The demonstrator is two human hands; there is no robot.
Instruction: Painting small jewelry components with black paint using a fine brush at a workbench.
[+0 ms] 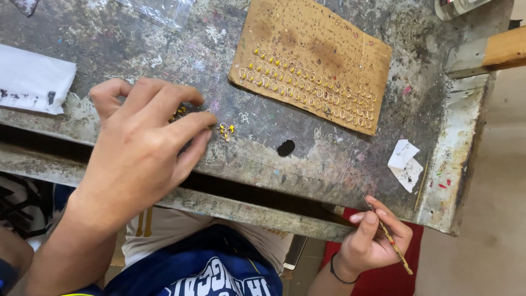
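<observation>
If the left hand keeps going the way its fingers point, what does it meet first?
Most likely the small cluster of yellow-tipped hooks lying just past the left hand's fingertips on the worn metal table. Further along is a dark hole; depth is hard to judge.

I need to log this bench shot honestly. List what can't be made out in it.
- Head view: whatever lies under the left hand is hidden by its fingers; only a few yellow hooks show beside them.
- The hooks on the cardboard are too small for detail.
- The brush tip in the right hand is too fine to read.
- The white cloth and plastic bag are cut off by the frame edges.
</observation>
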